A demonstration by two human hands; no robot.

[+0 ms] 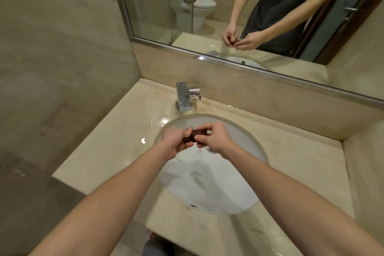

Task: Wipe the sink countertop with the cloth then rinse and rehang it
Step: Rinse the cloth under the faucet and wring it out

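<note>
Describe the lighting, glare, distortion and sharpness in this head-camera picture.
Head view: warm, even indoor light; small white glare spots on the wet beige stone countertop beside the white oval basin; the wide-angle lens stretches the forearms toward the bottom corners; the dark red cloth gripped by the left hand and right hand looks slightly soft.

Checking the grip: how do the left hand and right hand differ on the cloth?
The left hand grips the cloth's left end; the right hand grips its right end. The left hand is near the basin's left rim; the right hand is over the drain. Both curl round it.
</note>
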